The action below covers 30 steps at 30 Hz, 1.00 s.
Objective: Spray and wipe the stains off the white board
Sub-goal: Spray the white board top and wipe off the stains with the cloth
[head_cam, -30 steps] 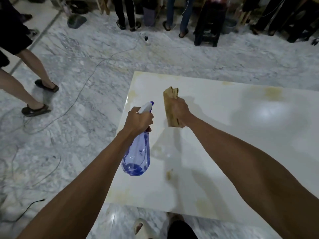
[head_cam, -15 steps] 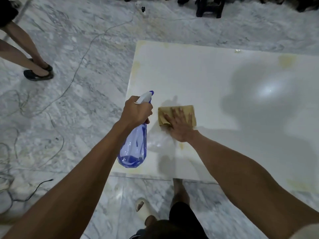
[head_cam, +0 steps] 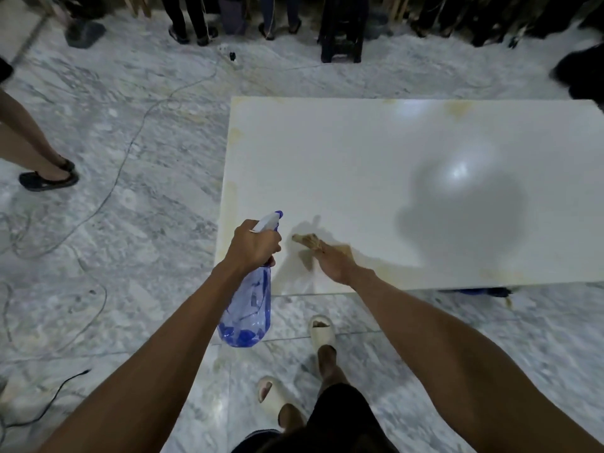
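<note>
Your left hand point(head_cam: 253, 245) grips the neck of a clear blue spray bottle point(head_cam: 247, 310), fingers curled round it below the white trigger head, whose nozzle points away from you over the near-left corner of the white board point(head_cam: 376, 165). The bottle hangs down from that hand, a little blue liquid pooled in its base, above the marble floor point(head_cam: 114, 223) just short of the board's near edge.

Just to the right of that hand, your right hand point(head_cam: 335, 264) holds a tan cloth point(head_cam: 307, 243) against the board near its near-left corner; the cloth bunches out beyond the fingers toward the bottle's nozzle, and the fingers themselves are blurred, so their exact curl cannot be told. A yellowish stain point(head_cam: 379, 268) runs along the board's near edge to the right of that hand, and fainter yellow marks show along the left edge beyond your left hand and at the far edge.

Below your arms, your feet in pale slides point(head_cam: 322, 333) stand on the floor. Cables point(head_cam: 130, 152) trail across the marble to the left of your left hand, where another person's leg and dark sandal point(head_cam: 49, 179) are seen.
</note>
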### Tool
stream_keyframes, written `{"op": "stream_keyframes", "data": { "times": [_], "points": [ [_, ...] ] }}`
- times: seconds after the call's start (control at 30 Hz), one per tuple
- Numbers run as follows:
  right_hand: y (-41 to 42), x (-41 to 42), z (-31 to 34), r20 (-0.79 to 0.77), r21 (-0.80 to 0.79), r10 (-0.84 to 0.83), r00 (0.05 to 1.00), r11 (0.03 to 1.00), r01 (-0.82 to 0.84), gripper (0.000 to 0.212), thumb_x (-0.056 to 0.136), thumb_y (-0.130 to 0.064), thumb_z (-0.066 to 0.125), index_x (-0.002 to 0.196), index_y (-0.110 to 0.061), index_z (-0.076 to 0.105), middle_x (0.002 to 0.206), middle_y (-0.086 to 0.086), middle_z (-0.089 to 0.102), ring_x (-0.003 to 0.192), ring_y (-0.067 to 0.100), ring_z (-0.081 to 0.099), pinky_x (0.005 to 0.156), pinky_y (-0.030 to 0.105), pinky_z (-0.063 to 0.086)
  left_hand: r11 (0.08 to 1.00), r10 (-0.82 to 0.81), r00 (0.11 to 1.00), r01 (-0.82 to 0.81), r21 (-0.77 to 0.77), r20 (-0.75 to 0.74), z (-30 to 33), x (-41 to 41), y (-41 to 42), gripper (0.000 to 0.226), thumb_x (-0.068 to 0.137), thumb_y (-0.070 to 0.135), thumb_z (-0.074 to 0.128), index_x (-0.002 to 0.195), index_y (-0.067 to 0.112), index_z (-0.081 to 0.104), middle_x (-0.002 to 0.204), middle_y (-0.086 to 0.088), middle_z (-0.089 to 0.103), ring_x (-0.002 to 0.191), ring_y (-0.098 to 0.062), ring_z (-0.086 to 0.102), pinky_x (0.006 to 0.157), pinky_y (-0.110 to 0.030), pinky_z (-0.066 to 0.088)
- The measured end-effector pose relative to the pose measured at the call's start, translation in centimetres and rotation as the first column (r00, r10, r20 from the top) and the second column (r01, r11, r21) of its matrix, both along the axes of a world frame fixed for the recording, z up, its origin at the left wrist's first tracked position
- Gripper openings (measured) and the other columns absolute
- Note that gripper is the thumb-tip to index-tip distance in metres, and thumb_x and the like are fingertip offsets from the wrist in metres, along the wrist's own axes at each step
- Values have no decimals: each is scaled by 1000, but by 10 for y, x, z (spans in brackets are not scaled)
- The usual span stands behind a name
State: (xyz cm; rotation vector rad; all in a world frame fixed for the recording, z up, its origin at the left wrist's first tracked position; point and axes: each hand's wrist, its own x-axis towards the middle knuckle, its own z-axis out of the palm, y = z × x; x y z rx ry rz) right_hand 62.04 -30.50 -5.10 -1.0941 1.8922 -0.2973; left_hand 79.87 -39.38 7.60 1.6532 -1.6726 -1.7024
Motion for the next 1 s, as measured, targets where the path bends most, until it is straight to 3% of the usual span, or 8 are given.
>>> {"op": "stream_keyframes", "data": {
  "times": [0.03,0.1,0.17,0.23,0.37,0.57,0.73,1.0],
  "points": [
    [-4,0,20,169,-67,-223,960,969,237,54,102,-50,31,148,-25,41,156,5,40,131,22,47,104,38,36,1000,-4,1000,4,-13,-11,5,0,-1,20,89,10,55,79,-4,63,82,-22,66,38,-14,52,44,-26,47],
    [-10,-1,54,532,-61,-504,681,779,624,44,104,-40,39,127,-9,60,135,18,60,106,26,60,85,34,48,999,-15,1000,14,-42,-23,17,1,-3,22,90,16,56,80,-2,64,81,-22,68,41,-17,53,45,-26,47],
    [-13,1,79,751,-20,-493,439,648,761,44,104,-40,39,122,-8,64,124,15,67,110,31,64,90,39,54,997,-22,999,19,-74,-35,33,4,-5,26,91,20,58,82,-3,65,80,-21,68,42,-20,53,46,-27,48],
    [-19,5,99,881,43,-404,248,590,806,52,101,-44,37,130,-9,61,128,15,66,118,34,62,102,48,49,994,-26,998,19,-109,-55,50,8,-7,25,92,19,58,81,-2,65,79,-21,68,42,-20,54,46,-27,49],
    [-43,24,123,964,144,-267,12,559,817,51,101,-46,37,127,-8,61,116,13,68,107,31,64,100,45,48,988,-31,996,18,-155,-82,78,18,-15,22,92,19,56,84,0,64,77,-18,64,37,-17,54,46,-27,47],
    [-101,48,130,960,184,-281,-4,616,766,64,100,-57,36,139,-9,55,136,15,61,129,33,55,111,49,40,983,-40,998,30,-179,-52,91,28,-47,21,91,15,54,74,2,58,75,-17,61,36,-22,49,45,-26,44],
    [-159,41,121,948,192,-314,44,680,708,70,100,-61,30,140,-9,54,137,16,60,129,33,55,111,48,40,987,9,999,-15,-158,-39,82,18,-95,17,92,7,54,77,0,58,76,-20,58,31,-15,48,40,-24,42],
    [-245,12,91,926,226,-369,84,716,661,70,100,-62,30,139,-9,55,135,16,61,127,33,57,112,51,39,990,74,997,-74,-118,-5,52,-9,-180,28,96,18,55,74,0,58,73,-19,57,34,-16,47,39,-22,41]
  ]
}}
